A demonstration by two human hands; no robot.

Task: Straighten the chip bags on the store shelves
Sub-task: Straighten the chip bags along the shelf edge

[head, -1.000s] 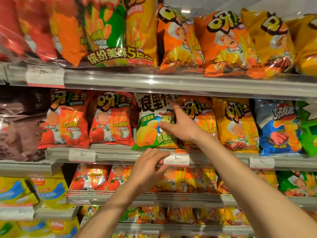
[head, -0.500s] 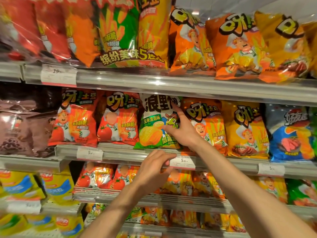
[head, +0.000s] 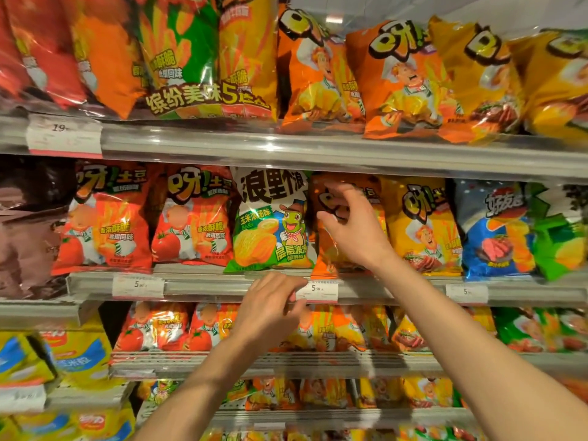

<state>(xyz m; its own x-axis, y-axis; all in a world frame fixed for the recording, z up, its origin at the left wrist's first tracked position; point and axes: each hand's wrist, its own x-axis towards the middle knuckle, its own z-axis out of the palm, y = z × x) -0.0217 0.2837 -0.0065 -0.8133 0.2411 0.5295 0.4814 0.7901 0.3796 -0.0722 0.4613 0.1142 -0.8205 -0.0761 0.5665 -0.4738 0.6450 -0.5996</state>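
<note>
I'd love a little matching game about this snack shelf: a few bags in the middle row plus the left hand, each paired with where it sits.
Things:
1. green and white bag
2. blue bag
3. yellow bag
4. left hand

Places:
A. just right of the orange bag under the right hand
B. at the shelf edge by a price tag
C. just left of that orange bag
D. between yellow and bright green bags

Pairs: 1-C, 2-D, 3-A, 4-B
</note>
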